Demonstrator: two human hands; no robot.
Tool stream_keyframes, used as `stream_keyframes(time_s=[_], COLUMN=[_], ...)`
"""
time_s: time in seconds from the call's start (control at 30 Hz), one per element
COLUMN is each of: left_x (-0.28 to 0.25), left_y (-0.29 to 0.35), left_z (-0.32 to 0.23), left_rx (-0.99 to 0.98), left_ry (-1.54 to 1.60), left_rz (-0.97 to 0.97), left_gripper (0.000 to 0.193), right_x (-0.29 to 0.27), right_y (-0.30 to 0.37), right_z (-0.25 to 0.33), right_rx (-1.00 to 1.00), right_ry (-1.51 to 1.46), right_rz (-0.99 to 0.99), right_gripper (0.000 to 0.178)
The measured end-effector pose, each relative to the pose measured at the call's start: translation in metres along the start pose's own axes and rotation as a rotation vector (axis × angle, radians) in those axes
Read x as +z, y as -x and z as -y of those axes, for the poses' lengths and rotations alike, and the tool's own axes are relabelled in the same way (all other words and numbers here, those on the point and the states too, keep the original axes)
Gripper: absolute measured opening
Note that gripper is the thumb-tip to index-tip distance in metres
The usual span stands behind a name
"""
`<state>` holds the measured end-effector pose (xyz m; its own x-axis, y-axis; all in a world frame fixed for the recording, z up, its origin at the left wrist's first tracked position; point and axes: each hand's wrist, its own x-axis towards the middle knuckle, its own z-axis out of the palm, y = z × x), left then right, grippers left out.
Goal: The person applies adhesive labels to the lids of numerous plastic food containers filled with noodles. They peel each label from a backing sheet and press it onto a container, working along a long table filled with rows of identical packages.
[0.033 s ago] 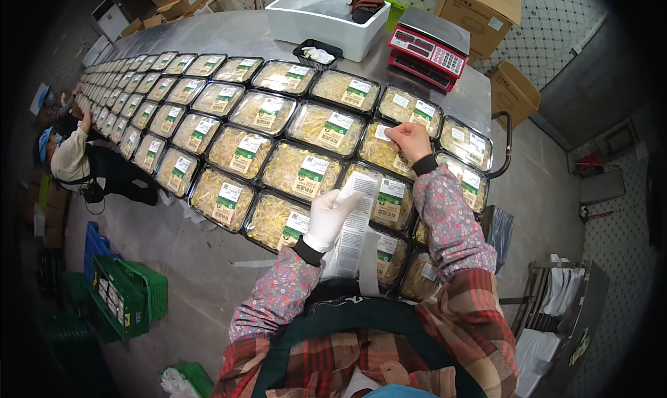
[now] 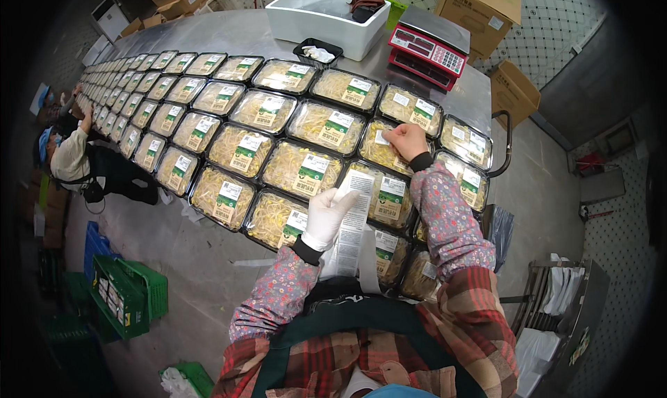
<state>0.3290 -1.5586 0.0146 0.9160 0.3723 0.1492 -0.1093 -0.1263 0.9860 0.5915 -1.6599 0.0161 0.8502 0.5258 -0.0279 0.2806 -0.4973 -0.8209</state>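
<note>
My left hand [image 2: 326,221], in a white glove, is closed on a long strip of printed white labels [image 2: 353,217] that hangs toward my apron. My bare right hand [image 2: 406,142] pinches at a small white sticker [image 2: 381,136] over the lid of a clear-topped tray of bean sprouts [image 2: 373,151]. The sticker appears to lie against the film, though the fingertips partly cover its edge. Right below is another sprout tray [image 2: 389,198] bearing a green and tan label, partly behind the strip. Small white stickers also show on the trays at the right end.
Rows of packed sprout trays [image 2: 243,153] cover the steel table [image 2: 236,33]. Beyond them stand a white tub [image 2: 313,22], a small black tray [image 2: 318,52] and a red scale [image 2: 427,50]. A metal handle [image 2: 509,141] edges the right. Two people [image 2: 69,155] work at far left; green crates [image 2: 128,294] sit below.
My right hand has shifted slightly down and left, bringing the sticker lower on the tray's lid. My left hand and the label strip have moved only a little.
</note>
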Motion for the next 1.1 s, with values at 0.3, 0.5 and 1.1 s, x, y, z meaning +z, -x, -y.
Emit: stream_keyframes(time_s=[0.3, 0.5, 1.1], left_x=[-0.018, -0.017, -0.054], left_y=[0.026, 0.033, 0.097], left_z=[-0.011, -0.020, -0.010], left_rx=[0.037, 0.056, 0.053], left_ry=[0.053, 0.190, -0.131], left_rz=[-0.026, 0.096, 0.090], left_gripper=[0.031, 0.032, 0.020], right_x=[-0.017, 0.003, 0.043], right_y=[0.108, 0.175, 0.123], right_z=[0.106, 0.104, 0.053], right_rx=[-0.064, -0.055, -0.149], right_ry=[-0.448, -0.498, 0.534], right_rz=[0.438, 0.483, -0.093], right_gripper=[0.022, 0.019, 0.038])
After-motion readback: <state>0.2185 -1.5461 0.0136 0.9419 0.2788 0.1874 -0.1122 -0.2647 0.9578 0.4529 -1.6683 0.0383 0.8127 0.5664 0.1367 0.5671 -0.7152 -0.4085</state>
